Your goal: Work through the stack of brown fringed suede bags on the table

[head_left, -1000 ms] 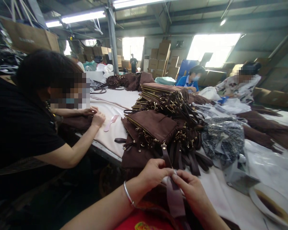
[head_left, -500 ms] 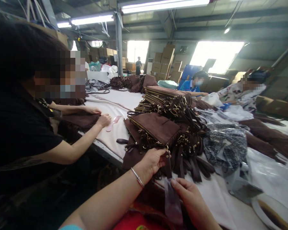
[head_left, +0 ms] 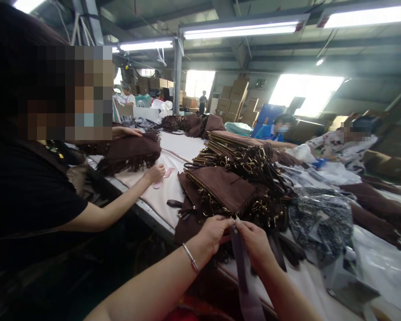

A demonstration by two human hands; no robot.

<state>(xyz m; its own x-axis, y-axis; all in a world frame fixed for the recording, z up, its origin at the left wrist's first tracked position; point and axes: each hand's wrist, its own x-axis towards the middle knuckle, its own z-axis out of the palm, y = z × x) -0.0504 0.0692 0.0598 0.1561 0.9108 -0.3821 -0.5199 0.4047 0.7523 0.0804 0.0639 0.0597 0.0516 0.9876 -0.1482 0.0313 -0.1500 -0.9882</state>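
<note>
My left hand (head_left: 215,232) pinches the top of a dark brown strap, by its small metal fitting, at the near corner of a brown pouch (head_left: 222,189). Right beside it, my right hand (head_left: 255,240) is closed at the same spot, thumb and finger almost touching the left ones. Over the strap hangs a long clear plastic sleeve (head_left: 246,285), its upper end close to my fingertips. The pouch lies on top of a pile of similar brown pouches with gold clasps and straps. My fingers partly hide the fitting.
At left, a co-worker's hand (head_left: 155,173) is at a pink comb (head_left: 163,178), beside a fringed brown bag (head_left: 132,151). Behind my pouch rises a taller stack of pouches (head_left: 237,142). Plastic-wrapped dark material (head_left: 321,218) lies to the right. Other people work across the table.
My right hand has moved up the strap to meet my left, and the plastic sleeve now reaches higher. The co-worker has raised the brown bag and moved a hand to the comb.
</note>
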